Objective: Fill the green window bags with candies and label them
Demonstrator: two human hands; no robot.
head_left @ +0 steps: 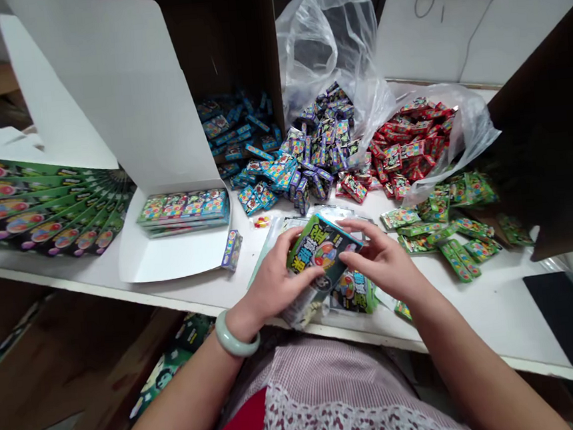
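Note:
Between both hands, tilted above the table's front edge, is a small black-and-green candy box printed with coloured balls. My left hand grips its left side, thumb across the front. My right hand closes on its right end, thumb on the face and fingers behind the upper edge. Below it lie another candy packet of like print and some clear plastic bags, partly hidden by the hands. Left of my hands stands an open white carton with rows of small candy boxes inside.
Behind my hands lie heaps of blue boxes, purple boxes and red boxes, some in clear bags. Green boxes are scattered right. Fanned printed cartons lie far left; a black object sits near the right edge.

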